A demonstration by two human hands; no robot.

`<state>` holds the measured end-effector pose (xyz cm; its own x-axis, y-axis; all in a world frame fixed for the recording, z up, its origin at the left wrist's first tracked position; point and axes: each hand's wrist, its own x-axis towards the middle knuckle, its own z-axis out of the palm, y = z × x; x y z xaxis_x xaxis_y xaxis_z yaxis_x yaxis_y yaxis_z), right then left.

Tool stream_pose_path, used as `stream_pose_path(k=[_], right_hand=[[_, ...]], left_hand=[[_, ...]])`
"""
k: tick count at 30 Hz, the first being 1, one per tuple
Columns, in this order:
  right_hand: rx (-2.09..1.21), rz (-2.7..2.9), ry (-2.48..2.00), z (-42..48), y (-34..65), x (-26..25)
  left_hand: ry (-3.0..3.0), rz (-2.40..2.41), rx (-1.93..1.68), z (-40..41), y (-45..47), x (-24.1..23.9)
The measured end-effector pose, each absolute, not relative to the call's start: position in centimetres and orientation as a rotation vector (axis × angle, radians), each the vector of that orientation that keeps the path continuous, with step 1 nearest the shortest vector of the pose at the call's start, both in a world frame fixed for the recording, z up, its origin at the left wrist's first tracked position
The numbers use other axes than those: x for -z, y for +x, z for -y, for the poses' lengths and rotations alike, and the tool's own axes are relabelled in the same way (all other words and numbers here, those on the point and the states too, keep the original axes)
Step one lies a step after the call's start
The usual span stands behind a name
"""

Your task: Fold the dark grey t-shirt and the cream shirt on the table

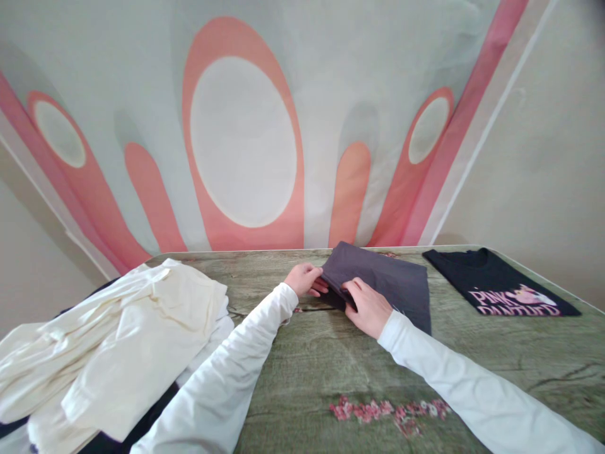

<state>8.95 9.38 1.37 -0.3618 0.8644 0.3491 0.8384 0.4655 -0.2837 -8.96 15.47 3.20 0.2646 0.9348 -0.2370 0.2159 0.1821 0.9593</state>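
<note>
Green-grey wood-patterned tabletop bears cream clothes, heaped at ten o'clock from the wearer. At one o'clock lies a folded dark grey garment, smooth, faintly creased; at two, a folded black T-shirt, pink-printed. Right hand bends its fingers against the grey edge, pinching or not I cannot tell; left hand pinches its left corner.

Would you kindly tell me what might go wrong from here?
The dark grey garment could crease or skew, since the left hand and right hand hold it only at one side. The loosely heaped cream garments might get dragged by the left sleeve, which passes close beside them in this view.
</note>
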Motion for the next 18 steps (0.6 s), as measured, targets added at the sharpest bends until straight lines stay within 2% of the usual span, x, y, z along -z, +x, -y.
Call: stream_pose_path(k=[5, 9, 12, 15, 18], right_hand=[[-0.161, 2.137, -1.402, -10.6, 10.4, -1.2], [-0.279, 2.085, -1.425, -12.1, 11.9, -2.0], [-0.389, 2.072, -1.463, -13.1, 13.2, -2.3], [-0.505, 2.052, -1.489, -14.2, 14.3, -1.5], [-0.709, 2.020, -1.491, -15.2, 14.9, -0.3]], left_hand=[[1.026, -0.966, -0.922, -15.6, -8.7, -2.1], [1.139, -0.777, -0.988, -15.9, -8.4, -1.2], [1.593, -0.956, -0.941, -16.3, -7.9, -0.9], [2.121, -1.331, -0.785, -16.9, -7.3, -1.0], [2.275, -1.569, -0.639, -17.7, -6.5, -1.4]])
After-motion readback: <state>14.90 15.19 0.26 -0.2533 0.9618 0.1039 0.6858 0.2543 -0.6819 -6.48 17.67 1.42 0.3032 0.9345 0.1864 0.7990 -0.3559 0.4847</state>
